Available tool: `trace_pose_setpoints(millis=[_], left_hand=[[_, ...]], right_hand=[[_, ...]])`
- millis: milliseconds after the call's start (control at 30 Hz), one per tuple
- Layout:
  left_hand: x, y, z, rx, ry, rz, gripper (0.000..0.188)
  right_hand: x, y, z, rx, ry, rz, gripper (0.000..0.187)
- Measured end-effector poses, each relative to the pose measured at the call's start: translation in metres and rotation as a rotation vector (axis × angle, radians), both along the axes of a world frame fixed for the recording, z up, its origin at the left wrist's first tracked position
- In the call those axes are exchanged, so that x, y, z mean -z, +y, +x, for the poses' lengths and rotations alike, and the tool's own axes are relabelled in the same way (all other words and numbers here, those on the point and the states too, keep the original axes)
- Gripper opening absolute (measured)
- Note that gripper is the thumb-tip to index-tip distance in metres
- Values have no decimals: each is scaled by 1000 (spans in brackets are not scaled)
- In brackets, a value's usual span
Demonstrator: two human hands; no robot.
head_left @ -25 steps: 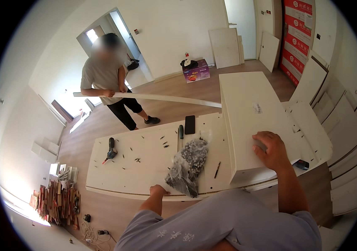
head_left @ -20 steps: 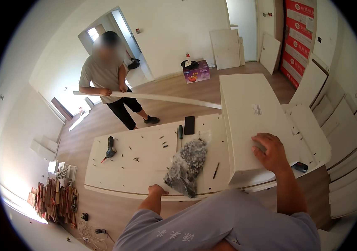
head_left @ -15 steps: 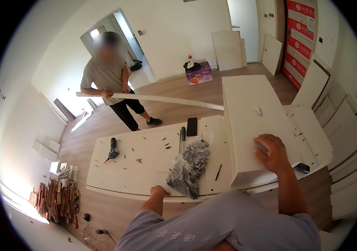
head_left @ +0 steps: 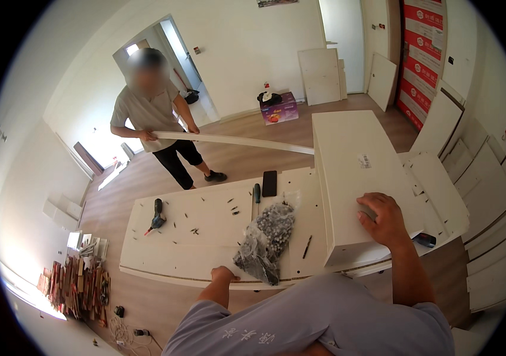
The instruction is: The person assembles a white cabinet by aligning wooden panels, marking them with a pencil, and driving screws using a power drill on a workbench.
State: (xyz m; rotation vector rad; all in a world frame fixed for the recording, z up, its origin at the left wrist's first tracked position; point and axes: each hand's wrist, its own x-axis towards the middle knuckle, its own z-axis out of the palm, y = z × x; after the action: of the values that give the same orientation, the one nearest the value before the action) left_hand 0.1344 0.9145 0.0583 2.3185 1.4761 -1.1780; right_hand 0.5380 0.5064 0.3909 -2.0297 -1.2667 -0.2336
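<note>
Seen from above, the right hand (head_left: 383, 221) is laid flat, fingers spread, on top of a tall white cabinet panel (head_left: 350, 178) at centre right — nothing is gripped. The left hand (head_left: 224, 275), at lower centre, is pressed on the near edge of a large white board (head_left: 205, 237); its fingers are curled, and whether anything is held cannot be told. Just beside it lies a clear bag of screws (head_left: 266, 240). In the upper left, another person (head_left: 152, 118) is seen holding a long white strip (head_left: 235, 142)
</note>
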Motion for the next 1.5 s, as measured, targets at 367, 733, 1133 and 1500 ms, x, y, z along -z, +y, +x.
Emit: trace_pose_setpoints(millis=[367,733,1133,1500], left_hand=[[-5,-7,-6,-91,-36,69,90],[-26,-18,-3,-121,-69,106,87],[0,-6,-16,-17,-71,80,89],[3,-6,-15,-114,-111,72,88]], right_hand=[[-3,1,-2,-2,-18,-22,32],[-3,2,-4,8,-31,-6,31],[-3,3,-4,19,-56,4,30],[-3,2,-6,27,-44,-8,30]])
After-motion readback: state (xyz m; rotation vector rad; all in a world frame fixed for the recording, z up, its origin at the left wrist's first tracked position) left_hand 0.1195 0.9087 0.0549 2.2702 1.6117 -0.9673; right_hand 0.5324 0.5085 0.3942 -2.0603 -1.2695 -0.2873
